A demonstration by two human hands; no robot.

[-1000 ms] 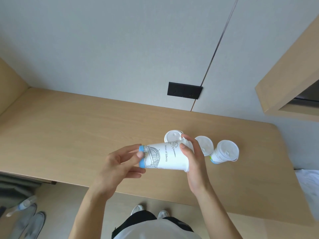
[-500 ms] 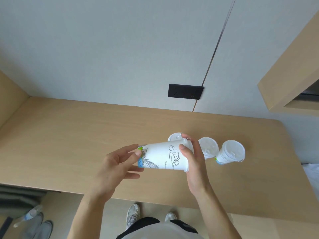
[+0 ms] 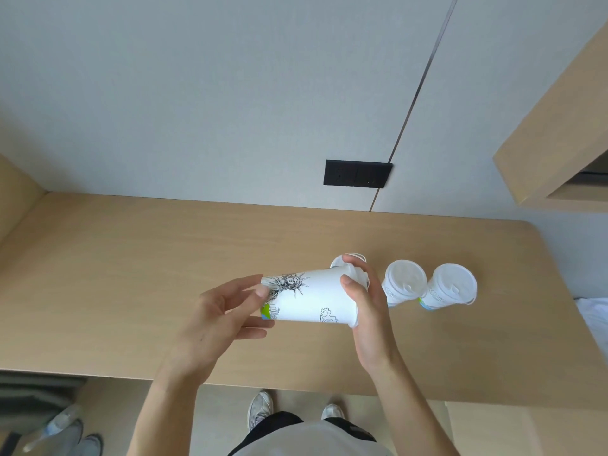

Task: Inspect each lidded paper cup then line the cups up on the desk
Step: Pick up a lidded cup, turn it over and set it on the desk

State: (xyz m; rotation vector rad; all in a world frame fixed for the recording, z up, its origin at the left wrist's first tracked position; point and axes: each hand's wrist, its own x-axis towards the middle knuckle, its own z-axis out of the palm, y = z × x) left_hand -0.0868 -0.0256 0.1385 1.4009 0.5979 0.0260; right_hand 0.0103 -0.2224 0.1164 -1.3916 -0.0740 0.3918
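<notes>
A white lidded paper cup [image 3: 312, 297] with black line drawings lies on its side in the air above the wooden desk [image 3: 131, 274]. My left hand [image 3: 220, 314] holds its base end, and my right hand [image 3: 362, 301] grips its lid end. Behind my right fingers the lid of another cup [image 3: 339, 261] peeks out, mostly hidden. Two more lidded cups stand upright on the desk to the right: one [image 3: 404, 287] close to my right hand and one [image 3: 450, 291] further right.
A black wall socket plate [image 3: 357, 173] sits above the desk's back edge. A wooden shelf [image 3: 559, 143] juts out at upper right. White fabric [image 3: 595, 317] lies past the desk's right end. Shoes and a plastic bottle [image 3: 56, 429] are on the floor at lower left.
The held cup has been rotated about its long axis between both hands, so a different drawing now faces up. The standing cups have not moved.
</notes>
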